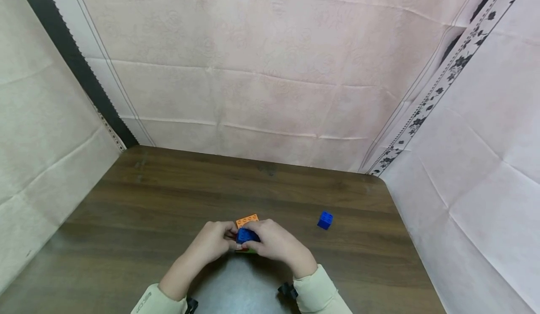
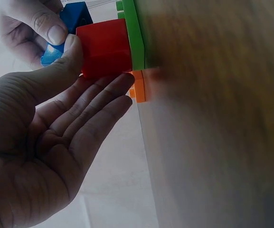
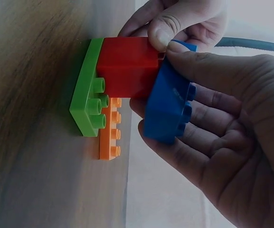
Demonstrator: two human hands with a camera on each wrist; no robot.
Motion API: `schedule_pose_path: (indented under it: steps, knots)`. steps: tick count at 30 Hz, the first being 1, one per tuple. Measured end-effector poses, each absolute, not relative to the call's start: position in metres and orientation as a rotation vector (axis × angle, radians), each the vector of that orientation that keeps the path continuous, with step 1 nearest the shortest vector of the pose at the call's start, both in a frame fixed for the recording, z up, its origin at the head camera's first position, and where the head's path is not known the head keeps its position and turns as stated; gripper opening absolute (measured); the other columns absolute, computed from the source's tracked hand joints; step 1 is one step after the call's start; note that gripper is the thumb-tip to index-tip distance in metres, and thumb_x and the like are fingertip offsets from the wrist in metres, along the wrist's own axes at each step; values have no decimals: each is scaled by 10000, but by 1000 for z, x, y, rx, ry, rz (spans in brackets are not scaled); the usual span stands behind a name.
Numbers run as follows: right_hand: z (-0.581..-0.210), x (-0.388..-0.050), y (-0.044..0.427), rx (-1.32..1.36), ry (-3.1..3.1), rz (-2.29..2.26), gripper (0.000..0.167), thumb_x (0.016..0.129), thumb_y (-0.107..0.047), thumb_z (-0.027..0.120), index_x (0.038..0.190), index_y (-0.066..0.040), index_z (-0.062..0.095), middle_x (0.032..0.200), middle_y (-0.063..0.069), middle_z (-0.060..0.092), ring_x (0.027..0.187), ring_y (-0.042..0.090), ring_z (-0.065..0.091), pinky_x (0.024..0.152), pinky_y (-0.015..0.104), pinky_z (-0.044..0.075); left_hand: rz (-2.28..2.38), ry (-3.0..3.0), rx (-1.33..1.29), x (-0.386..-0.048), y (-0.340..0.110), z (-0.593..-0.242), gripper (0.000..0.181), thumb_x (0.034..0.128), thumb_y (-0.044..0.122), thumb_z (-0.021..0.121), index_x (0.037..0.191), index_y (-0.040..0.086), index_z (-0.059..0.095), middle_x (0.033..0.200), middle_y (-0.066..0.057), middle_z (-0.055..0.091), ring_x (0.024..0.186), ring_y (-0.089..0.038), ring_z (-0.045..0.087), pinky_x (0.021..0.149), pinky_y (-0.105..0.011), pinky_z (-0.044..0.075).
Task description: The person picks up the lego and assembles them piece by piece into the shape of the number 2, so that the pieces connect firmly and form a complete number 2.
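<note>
Blue brick (image 3: 167,102) is in your right hand (image 1: 276,239), over the near middle of the table (image 1: 168,197). Your right grip pinches it between thumb and fingers, and it meets the top of the red block (image 3: 129,66); you cannot tell from these views whether it is seated there. Your left hand (image 1: 211,242) grips the red block, thumb at its upper edge and fingers along its side, with the two thumbs close together. Under the red block you have a green plate (image 3: 85,97), some of its studs bare. Just on its far side you see an orange plate (image 1: 247,220); whether the two are joined is unclear. Off to your right, well apart from your hands, a second blue block (image 1: 325,220) lies on the table.
</note>
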State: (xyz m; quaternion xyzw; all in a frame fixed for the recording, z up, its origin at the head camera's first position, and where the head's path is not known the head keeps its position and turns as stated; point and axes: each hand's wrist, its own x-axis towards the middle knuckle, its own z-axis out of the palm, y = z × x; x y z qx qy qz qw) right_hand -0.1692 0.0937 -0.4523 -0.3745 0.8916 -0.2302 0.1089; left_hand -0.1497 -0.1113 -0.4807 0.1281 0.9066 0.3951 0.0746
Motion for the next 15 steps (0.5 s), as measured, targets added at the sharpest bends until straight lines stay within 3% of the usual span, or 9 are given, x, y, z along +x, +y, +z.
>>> schedule_pose_path:
  steps: [15]
  knots:
    - [-450, -169, 92, -1022, 2617, -642, 291, 961, -315, 704, 1188, -136, 675, 1005, -78, 682, 749, 7, 562, 681, 188, 474, 1186, 2704, 484, -149, -114, -482, 150, 839, 100, 820, 915, 137, 695, 898, 21, 708, 783, -75, 658, 673, -282, 561]
